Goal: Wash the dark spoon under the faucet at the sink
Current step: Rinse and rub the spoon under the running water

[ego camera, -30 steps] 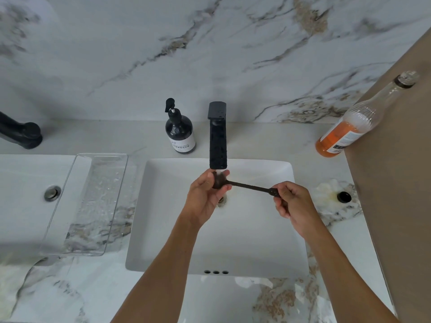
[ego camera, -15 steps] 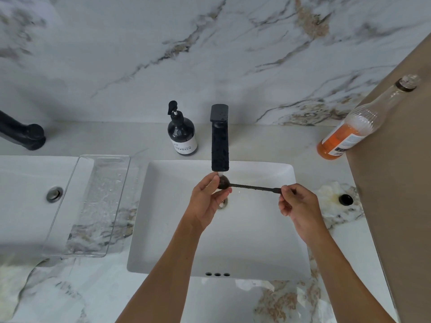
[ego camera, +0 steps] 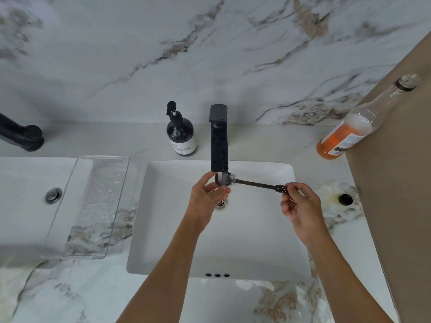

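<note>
1. Dark metal, thin and ridged: the spoon (ego camera: 256, 184) lies level across the sink, its bowl right under the black faucet (ego camera: 218, 141), where a short stream of water strikes it and splashes.
2. The right hand (ego camera: 302, 207) pinches the flat, dotted end of the handle between thumb and fingertips; the other fingers curl in loosely.
3. The left hand (ego camera: 206, 198) is at the bowl end. Its thumb and forefinger close around the bowl from the left and beneath, touching it in the water. How firmly they press I cannot tell.
4. I judge this to be the rinsing step itself, well under way: water is running and fingers are on the bowl. The next move likely calls for rubbing around the bowl, then turning the handle with the right hand so the other face meets the stream.
5. Outward from the hands, the white sink (ego camera: 268, 257) is wide and bare, with the drain (ego camera: 221, 204) just below the left fingers. There is plenty of room to lower or turn the spoon.
6. The tight spot is above: the spout's end sits just over the bowl, so lifting could knock it.
7. Further out, a dark soap bottle (ego camera: 181, 134) stands left of the faucet, a clear tray (ego camera: 88, 206) lies between the two basins, and an orange bottle (ego camera: 349, 134) stands against the brown panel at right, all well apart from the hands. Splashing is the likelier nuisance.
</note>
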Available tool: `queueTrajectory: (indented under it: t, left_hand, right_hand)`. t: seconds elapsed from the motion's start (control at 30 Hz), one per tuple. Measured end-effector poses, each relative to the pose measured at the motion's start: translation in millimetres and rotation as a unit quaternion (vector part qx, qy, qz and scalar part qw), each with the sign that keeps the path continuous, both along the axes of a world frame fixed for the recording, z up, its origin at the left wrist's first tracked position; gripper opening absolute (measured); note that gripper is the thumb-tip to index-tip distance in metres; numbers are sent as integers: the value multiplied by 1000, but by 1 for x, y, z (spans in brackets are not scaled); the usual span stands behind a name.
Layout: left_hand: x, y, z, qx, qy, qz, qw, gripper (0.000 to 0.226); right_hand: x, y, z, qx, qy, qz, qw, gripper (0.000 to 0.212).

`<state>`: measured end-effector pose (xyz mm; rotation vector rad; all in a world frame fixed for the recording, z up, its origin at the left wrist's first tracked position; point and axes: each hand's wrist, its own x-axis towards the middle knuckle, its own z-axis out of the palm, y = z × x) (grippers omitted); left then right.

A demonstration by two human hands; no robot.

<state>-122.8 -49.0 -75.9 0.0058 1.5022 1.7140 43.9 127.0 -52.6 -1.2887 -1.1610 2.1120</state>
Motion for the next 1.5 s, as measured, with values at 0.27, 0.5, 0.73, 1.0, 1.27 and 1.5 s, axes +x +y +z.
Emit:
queueTrajectory:
  t: [0.27, 0.5, 0.73, 1.0, 1.27, 1.5]
  left_hand:
    - [-13, -24, 3, -19, 41, 39, 998, 50]
    - [-30, -56, 1, -42, 39, 91, 994, 55]
    - [-46, -82, 7, -48, 53, 128, 989, 53]
    - [-61, -116, 15, -49, 61, 169, 982, 55]
    - [-67, -135, 21, -52, 69, 190, 978, 48]
    - [-59, -107, 15, -48, 58, 171, 982, 51]
  right_hand:
    - [-26, -15, 0, -26, 38, 13, 999, 20]
    - [-57, -35, -2, -26, 37, 57, 997, 17]
    - [-82, -56, -3, -29, 29, 87, 995, 17]
    - [-109, -84, -5, -47, 46, 120, 991, 15]
    - [-124, -97, -7, -24, 11, 151, 988, 14]
    - [-104, -74, -7, -16, 3, 130, 991, 15]
